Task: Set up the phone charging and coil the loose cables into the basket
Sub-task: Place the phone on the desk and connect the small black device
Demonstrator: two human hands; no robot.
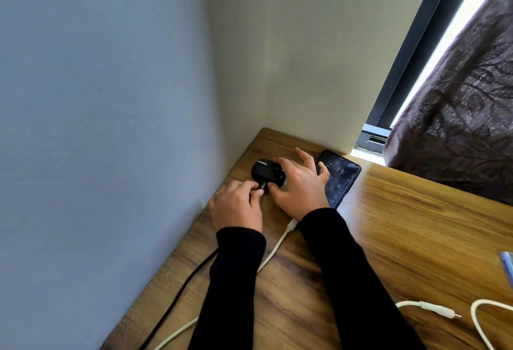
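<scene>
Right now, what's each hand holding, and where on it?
Left hand pinches the black cable at its plug end. Right hand grips the small black case by its near-right side.

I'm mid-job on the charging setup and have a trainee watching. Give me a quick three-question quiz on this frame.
1. True or false: the phone lies flat on the wooden desk.
2. Which hand pinches the black plug at the small black case? A left hand B right hand
3. Fill in: the loose connector at the right lies on a ____ cable.

Key: 1 true; 2 A; 3 white.
</scene>
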